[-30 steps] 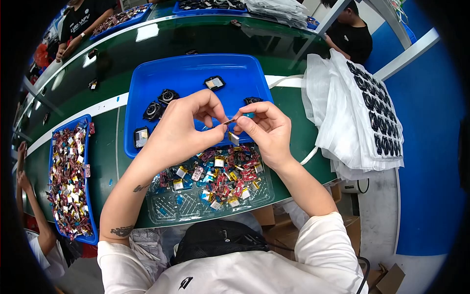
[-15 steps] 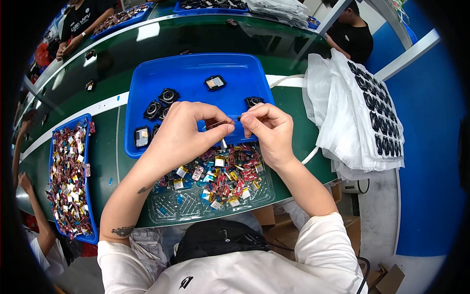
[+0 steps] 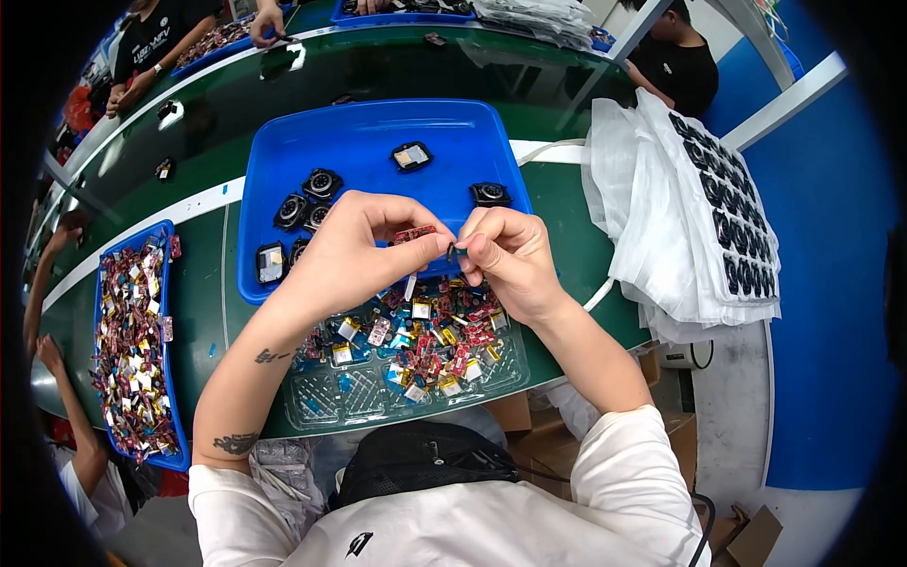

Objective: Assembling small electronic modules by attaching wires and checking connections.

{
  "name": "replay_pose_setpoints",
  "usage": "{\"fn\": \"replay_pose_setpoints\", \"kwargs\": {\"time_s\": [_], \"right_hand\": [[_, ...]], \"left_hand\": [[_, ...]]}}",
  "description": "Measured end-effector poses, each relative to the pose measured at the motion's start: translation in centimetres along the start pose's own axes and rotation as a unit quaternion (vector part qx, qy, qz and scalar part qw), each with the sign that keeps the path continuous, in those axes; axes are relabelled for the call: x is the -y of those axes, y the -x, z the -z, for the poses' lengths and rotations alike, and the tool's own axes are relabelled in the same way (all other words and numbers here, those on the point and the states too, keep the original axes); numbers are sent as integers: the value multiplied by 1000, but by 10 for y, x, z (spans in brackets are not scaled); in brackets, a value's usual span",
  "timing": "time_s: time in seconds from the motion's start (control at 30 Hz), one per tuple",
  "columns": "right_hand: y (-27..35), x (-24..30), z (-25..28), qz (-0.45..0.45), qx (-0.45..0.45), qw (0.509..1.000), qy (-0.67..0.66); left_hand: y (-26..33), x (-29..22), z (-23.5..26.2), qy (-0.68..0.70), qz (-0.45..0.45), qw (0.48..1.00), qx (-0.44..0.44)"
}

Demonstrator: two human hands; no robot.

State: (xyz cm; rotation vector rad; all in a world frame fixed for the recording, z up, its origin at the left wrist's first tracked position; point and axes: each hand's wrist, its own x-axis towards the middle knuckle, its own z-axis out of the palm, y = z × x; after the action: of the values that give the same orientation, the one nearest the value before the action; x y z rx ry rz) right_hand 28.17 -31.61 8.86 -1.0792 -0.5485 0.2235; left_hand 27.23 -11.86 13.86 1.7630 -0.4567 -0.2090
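Note:
Pinched between thumb and fingers of my left hand (image 3: 350, 248) is a small red circuit board (image 3: 413, 233), with a white strip hanging below it. My right hand (image 3: 515, 260) is closed at the fingertips on a tiny dark part (image 3: 453, 253), right beside the left thumb tip; its kind is too small to tell. Both hands are over the near edge of a blue tray (image 3: 378, 115) holding several black watch-like cases (image 3: 323, 183). Under my wrists, a transparent compartment tray (image 3: 364, 402) carries a heap of red boards with small battery cells (image 3: 444, 345).
On the left stands a narrow blue tray (image 3: 172, 378) full of similar boards. White sheets (image 3: 628, 189) and a stacked tray of black parts (image 3: 727, 208) lie at right. Across the green conveyor (image 3: 378, 71), co-workers' hands (image 3: 267, 24) are busy; another person's arm (image 3: 66, 387) is far left.
The board in my left hand has tilted so its red face shows. My right fingertips have shifted slightly down and left, against the left thumb. A co-worker's hand has appeared over the far conveyor.

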Motion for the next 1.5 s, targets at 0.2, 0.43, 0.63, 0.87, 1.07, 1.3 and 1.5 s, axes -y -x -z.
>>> {"fn": "replay_pose_setpoints", "kwargs": {"time_s": [0.2,0.43,0.63,0.87,1.07,1.3,1.5], "right_hand": [[0,1,-1,-10,-23,1000,1],[-3,10,-10,76,159,921,349],[-22,11,-35,79,254,824,501],[-110,-38,-72,133,297,746,582],[-108,-40,-63,57,336,701,626],[-115,2,-9,124,214,669,701],[-121,6,-4,37,175,607,774]], "left_hand": [[0,-2,5,14,0,997,78],[8,-31,51,41,-30,998,-41],[23,-40,81,7,-68,988,-139],[24,-41,84,13,-99,983,-151],[29,-41,89,23,-112,977,-182],[23,-47,85,-47,-98,972,-209],[23,-48,74,-87,-30,974,-207]]}}
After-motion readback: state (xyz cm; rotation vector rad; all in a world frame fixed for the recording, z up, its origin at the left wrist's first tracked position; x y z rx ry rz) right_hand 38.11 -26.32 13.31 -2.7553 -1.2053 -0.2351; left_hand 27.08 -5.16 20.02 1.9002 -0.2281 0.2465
